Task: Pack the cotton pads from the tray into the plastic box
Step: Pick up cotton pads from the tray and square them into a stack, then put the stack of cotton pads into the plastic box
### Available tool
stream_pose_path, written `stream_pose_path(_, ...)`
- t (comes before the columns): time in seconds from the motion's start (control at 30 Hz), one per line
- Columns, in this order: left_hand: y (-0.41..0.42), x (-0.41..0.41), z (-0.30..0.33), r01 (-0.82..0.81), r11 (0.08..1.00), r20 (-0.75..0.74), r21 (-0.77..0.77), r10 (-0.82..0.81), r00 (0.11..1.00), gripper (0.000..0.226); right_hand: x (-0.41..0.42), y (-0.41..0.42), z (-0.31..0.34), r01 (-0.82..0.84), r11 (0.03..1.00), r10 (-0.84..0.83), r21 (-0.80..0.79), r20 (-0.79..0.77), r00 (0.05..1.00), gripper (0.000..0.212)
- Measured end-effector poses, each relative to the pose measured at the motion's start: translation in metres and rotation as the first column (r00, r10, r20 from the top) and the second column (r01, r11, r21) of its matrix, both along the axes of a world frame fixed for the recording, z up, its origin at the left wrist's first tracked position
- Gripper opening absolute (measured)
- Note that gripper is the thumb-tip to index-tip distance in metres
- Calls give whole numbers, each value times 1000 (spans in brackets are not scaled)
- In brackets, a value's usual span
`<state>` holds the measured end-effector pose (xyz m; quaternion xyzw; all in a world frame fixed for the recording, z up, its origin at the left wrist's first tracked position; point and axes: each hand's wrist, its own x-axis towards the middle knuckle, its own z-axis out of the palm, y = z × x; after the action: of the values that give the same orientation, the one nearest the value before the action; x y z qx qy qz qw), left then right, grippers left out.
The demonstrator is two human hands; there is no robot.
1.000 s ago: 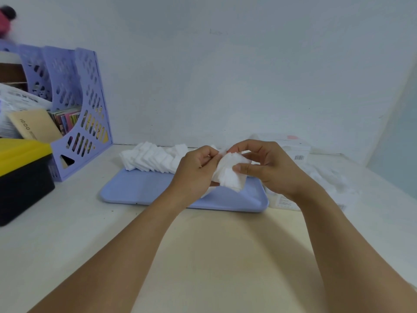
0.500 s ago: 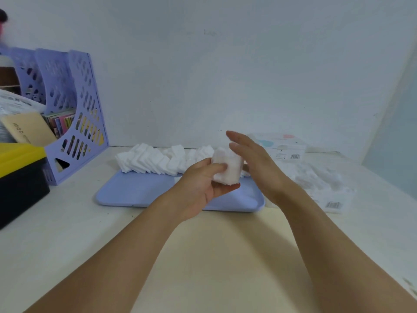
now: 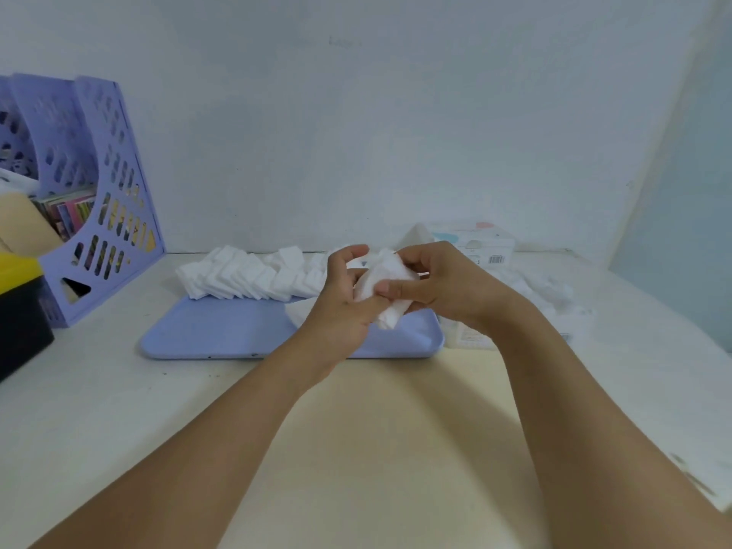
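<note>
Both hands hold a small bundle of white square cotton pads [image 3: 386,289] above the right end of the lilac plastic tray [image 3: 222,334]: the left hand [image 3: 340,307] and right hand [image 3: 443,287] pinch it from opposite sides. More pads lie fanned along the tray's far edge. Light, soft and easily splayed, the bundle probably wants squeezing across its flat faces.

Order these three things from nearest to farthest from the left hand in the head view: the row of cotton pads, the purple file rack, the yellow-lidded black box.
1. Row of cotton pads, just left of the left hand.
2. Purple file rack, far left.
3. Yellow-lidded black box, at the left edge.
</note>
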<state>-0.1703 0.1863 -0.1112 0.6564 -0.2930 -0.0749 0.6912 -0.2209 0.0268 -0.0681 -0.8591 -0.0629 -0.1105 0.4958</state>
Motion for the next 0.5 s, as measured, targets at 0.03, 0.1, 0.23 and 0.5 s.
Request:
stream_pose_path(0.03, -2, 0, -3, -49, 999, 103, 5, 48, 994, 56, -1, -4, 1, 21, 1000, -21, 13, -16, 1000, 28)
stream_pose_path(0.1, -4, 1, -11, -185, 981, 356, 57, 153, 922, 56, -2, -10, 3, 139, 985, -140, 102, 8, 990, 35)
stream_pose_path(0.23, -15, -8, -22, -267, 941, 705, 210, 44, 708, 60, -17, -35, 21, 426, 793, -457, 435, -38, 889, 32)
stream_pose_path(0.5, -35, -11, -39, -140, 833, 711, 535, -354, 608, 65, -22, -67, 26, 395, 796, -578, -458, -383, 720, 32)
